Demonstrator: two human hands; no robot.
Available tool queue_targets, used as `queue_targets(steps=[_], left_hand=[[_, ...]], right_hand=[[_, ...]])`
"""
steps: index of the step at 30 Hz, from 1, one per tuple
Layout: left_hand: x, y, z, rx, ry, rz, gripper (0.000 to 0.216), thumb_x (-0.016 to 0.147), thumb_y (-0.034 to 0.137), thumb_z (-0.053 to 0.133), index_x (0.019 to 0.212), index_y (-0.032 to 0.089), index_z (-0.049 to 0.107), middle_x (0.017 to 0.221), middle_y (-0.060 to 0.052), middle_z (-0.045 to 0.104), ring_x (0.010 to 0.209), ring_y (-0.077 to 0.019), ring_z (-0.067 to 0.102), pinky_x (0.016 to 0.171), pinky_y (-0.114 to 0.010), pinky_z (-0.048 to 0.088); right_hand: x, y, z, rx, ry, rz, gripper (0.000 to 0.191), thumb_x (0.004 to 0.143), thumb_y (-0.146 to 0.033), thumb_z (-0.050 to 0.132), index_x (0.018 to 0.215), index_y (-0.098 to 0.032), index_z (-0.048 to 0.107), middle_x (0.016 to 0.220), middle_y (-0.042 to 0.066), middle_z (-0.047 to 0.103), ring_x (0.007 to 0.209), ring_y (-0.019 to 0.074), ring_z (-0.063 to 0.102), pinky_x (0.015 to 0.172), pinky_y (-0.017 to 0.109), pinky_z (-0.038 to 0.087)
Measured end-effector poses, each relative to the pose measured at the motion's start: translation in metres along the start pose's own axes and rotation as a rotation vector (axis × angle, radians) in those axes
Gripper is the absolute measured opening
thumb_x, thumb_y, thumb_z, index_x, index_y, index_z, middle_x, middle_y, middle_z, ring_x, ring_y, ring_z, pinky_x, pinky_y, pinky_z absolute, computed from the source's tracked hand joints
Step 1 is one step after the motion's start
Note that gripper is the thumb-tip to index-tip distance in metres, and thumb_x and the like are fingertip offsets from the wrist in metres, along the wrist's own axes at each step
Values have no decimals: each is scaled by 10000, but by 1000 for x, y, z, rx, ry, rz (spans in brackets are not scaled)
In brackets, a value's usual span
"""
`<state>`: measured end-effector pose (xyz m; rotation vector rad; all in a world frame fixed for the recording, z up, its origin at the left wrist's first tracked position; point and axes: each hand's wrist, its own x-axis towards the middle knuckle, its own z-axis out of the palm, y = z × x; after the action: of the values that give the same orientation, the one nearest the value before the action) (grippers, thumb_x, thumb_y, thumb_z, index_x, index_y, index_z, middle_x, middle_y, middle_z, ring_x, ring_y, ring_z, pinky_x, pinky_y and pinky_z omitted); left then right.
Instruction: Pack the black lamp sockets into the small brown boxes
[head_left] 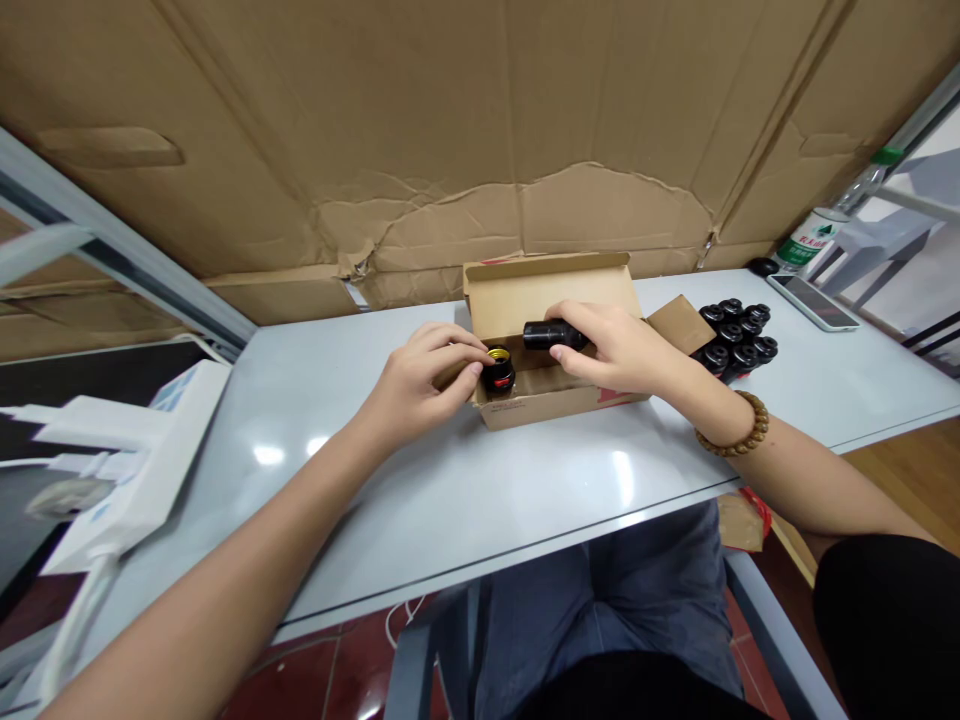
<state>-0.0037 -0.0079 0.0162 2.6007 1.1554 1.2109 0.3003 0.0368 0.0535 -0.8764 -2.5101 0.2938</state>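
Observation:
My right hand [600, 345] grips a black cylinder [553, 335], holding it level over the open cardboard box [562, 402]. At the box's left end a short black round piece [498, 376] stands with its top open, showing a yellow ring inside and a red mark on its side. The thumb and fingertips of my left hand [427, 385] are closed against that piece's left rim. What lies deeper in the box is mostly hidden by the front wall and my right hand.
Several black cylinders [739, 340] stand grouped right of the box, by its raised flap [681, 324]. A phone [812, 302] and a water bottle [814, 238] are at the far right. A white power strip [161, 470] sits at the left; a cardboard wall [420, 120] rises behind the table.

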Motion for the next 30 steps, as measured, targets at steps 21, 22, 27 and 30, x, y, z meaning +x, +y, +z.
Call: queue_targets(steps=[21, 22, 27, 30], left_hand=[[0, 0, 0, -7, -3, -11, 247, 1081, 286, 598, 1041, 244, 838, 1110, -80, 831, 1074, -272, 772, 998, -468, 636], [0, 0, 0, -5, -4, -14, 249, 1082, 289, 596, 1040, 248, 838, 1110, -78, 831, 1075, -272, 771, 998, -468, 636], [0, 0, 0, -14, -14, -26, 239, 1073, 290, 605, 1040, 254, 839, 1113, -81, 833, 1071, -279, 770, 1001, -483, 636], [0, 0, -1, -18, -27, -45, 233, 1067, 294, 610, 1040, 258, 838, 1114, -81, 835, 1081, -284, 772, 1006, -490, 637]], right_hand=[[1, 3, 5, -15, 21, -13, 337, 1045, -424, 603, 1294, -199, 635, 1150, 148, 788, 956, 292, 698, 791, 386, 487], [1, 2, 4, -5, 22, -5, 348, 1044, -437, 609, 1298, -201, 631, 1180, 155, 789, 986, 300, 701, 802, 391, 493], [0, -1, 1, 12, 1, 4, 375, 1057, -482, 563, 1294, -197, 622, 1179, 156, 781, 998, 311, 694, 822, 409, 496], [0, 0, 2, 6, 1, -23, 355, 1070, -480, 542, 1279, -209, 635, 1159, 144, 782, 996, 306, 687, 834, 405, 488]])
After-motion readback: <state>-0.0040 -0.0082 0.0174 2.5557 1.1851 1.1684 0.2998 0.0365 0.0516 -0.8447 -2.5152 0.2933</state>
